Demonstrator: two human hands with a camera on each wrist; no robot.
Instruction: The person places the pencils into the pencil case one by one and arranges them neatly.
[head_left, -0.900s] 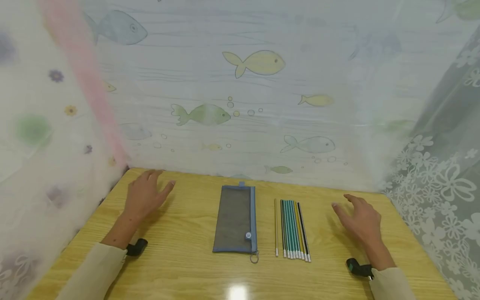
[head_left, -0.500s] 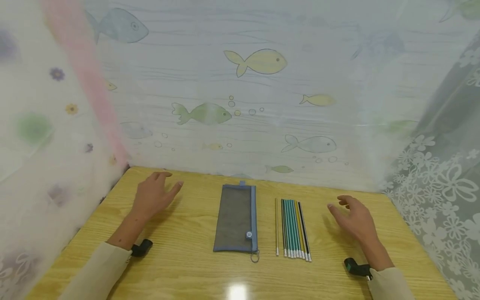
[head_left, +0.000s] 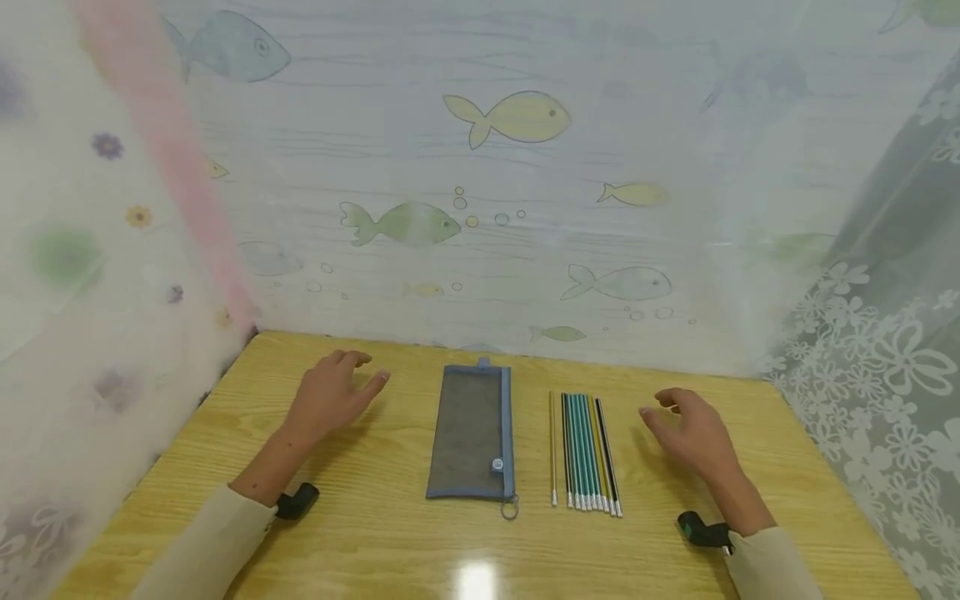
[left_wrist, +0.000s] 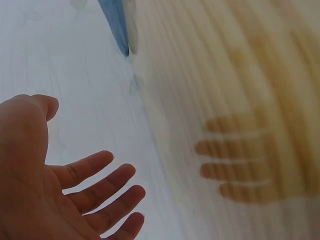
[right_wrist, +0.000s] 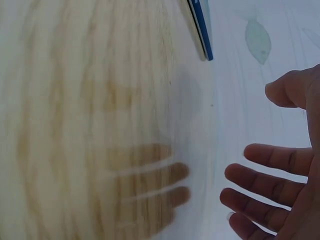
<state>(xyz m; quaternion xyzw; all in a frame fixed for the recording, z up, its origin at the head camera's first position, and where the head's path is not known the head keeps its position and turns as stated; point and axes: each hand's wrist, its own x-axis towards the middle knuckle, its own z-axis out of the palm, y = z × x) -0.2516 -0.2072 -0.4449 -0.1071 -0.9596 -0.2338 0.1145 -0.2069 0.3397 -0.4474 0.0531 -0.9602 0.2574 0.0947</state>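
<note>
A grey mesh zip pouch [head_left: 468, 433] with blue edging lies flat in the middle of the table, a ring at its near right corner. To its right is a row of pencils [head_left: 587, 452], mostly teal, with black and yellow ones; a single yellow pencil [head_left: 552, 450] lies slightly apart on the left. My left hand [head_left: 330, 396] hovers left of the pouch, fingers spread and holding nothing; the left wrist view shows the same hand [left_wrist: 75, 185] with its shadow. Right of the pencils hovers my right hand [head_left: 693, 433], also holding nothing, its fingers [right_wrist: 270, 182] relaxed.
The wooden table [head_left: 390, 542] meets a fish-printed curtain [head_left: 480, 208] at its far edge. A flower-patterned cloth [head_left: 97, 292] hangs on the left, and a lace-like floral curtain [head_left: 885, 350] on the right. Each wrist wears a small black camera [head_left: 298, 502].
My left hand has moved right toward the pouch. My right hand has shifted left toward the pencils. Pouch and pencils stay in place on the table.
</note>
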